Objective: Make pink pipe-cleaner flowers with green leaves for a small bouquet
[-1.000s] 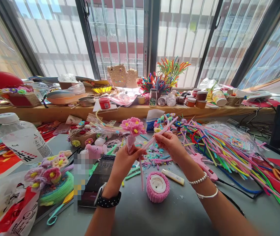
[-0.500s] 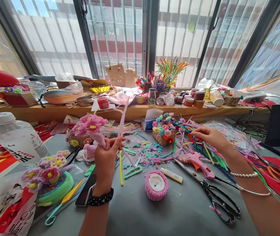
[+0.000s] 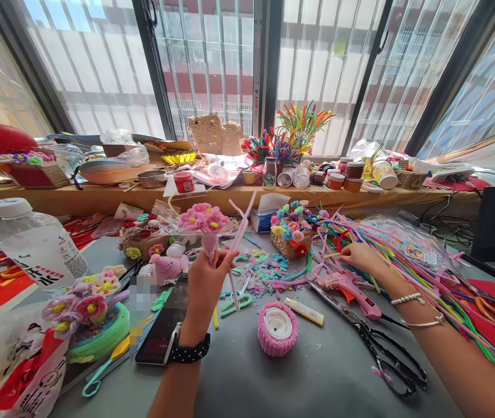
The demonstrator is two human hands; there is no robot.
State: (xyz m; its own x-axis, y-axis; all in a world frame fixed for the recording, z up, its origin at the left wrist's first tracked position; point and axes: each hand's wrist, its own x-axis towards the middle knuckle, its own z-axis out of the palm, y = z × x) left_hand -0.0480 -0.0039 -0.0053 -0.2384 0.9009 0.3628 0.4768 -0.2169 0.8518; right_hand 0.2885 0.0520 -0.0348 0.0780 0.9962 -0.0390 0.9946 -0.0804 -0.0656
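My left hand (image 3: 212,278) is closed round the stem of a pink flower bunch (image 3: 203,219) with yellow centres; pale pink pipe cleaners (image 3: 242,226) stick up from the same grip. My right hand (image 3: 360,258) is pinched on the end of a yellowish pipe cleaner (image 3: 331,255), beside the heap of coloured pipe cleaners (image 3: 386,244). Between the hands, nearer me, sits a round pink fuzzy pot (image 3: 277,330) with a white coil inside. A pink glue gun (image 3: 351,290) lies just below my right hand.
Open black scissors (image 3: 373,342) and a pale yellow tube (image 3: 303,312) lie right of the pot. A flower basket (image 3: 291,238) stands behind cut scraps (image 3: 268,270). At left are a phone (image 3: 162,325), a green flower base (image 3: 103,334) and a large bottle (image 3: 33,244).
My left hand has moved right with the flower bunch, uncovering the pink bird-like figure and more of the phone. My right hand has shifted slightly down and left, now at a yellowish pipe cleaner.
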